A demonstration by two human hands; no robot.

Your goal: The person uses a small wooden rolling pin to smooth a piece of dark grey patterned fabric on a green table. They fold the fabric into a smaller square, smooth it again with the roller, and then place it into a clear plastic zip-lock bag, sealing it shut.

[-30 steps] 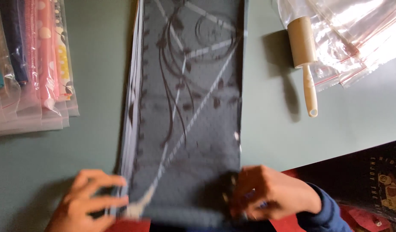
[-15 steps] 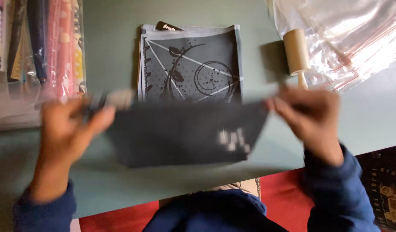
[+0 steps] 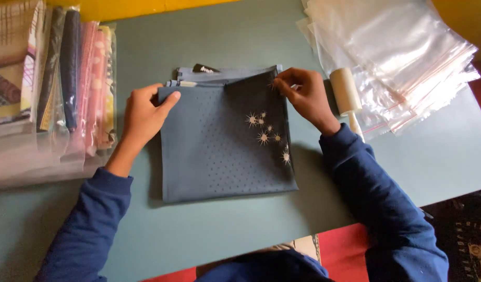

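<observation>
At the far left, a stack of packaged fabrics in clear sleeves is lying on the grey-green table. Just right of it, the left hand is resting partly open, palm down, its fingers pressing the far-left corner of the folded grey-blue scarf without gripping it. The scarf is lying flat as a neat rectangle in the middle of the table, dotted all over, with a cluster of pale starburst motifs near its right edge and a small dark label poking out at the far edge. The right hand is pinching the scarf's far-right corner between thumb and fingertips, the other fingers curled.

Half a second ago both hands were holding the cloth up off the table, stretched between them above a patterned layer; now it is folded down over that layer and lying flat.

Right of the right hand, a lint roller is lying beside a pile of clear zip bags. A yellow wall is showing beyond the table, and red flooring at the near edge.
</observation>
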